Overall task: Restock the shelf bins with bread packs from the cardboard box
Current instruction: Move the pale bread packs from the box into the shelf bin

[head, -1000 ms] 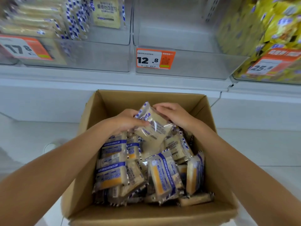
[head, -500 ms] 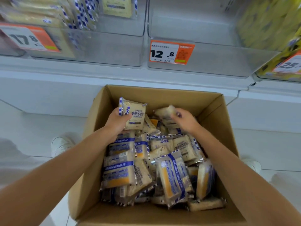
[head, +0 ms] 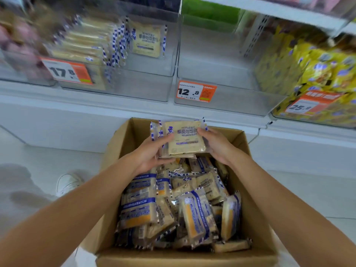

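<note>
Head view, left to right. White shoe (head: 68, 183) on the floor at far left, well apart from the box.

Left shelf bin (head: 138, 87), tag 17.8 (head: 66, 71): part filled with bread packs (head: 146, 40) stood on edge, blurred. One faces out and its print looks the same as the held ones.

Left hand (head: 152, 157) grips the left side of a small stack of bread packs (head: 184, 139), fingers (head: 167, 137) curled round it. I count two or three packs; cannot tell exactly. The stack sits above the far end of the cardboard box (head: 183, 258), below shelf level, label toward the camera.

Middle bin (head: 231, 101), tag 12.8 (head: 195, 91): only clear walls and floor showing.

Right hand (head: 217, 145) pinches the stack's right edge, fingers (head: 203, 132) bent onto it. Right bin holds yellow packs (head: 317, 74), tag 25.8 (head: 306, 106). Not our product.

Box is mostly full of loose packs (head: 173, 209), jumbled, so the job looks early.

Step, as I read it: stack picked and squared, transfer not yet begun. Next: lift over a bin's front wall, keep both sides clamped so the slick wrappers don't slide, and set on edge with labels out. Matching print suggests the left bin; can't confirm.
</note>
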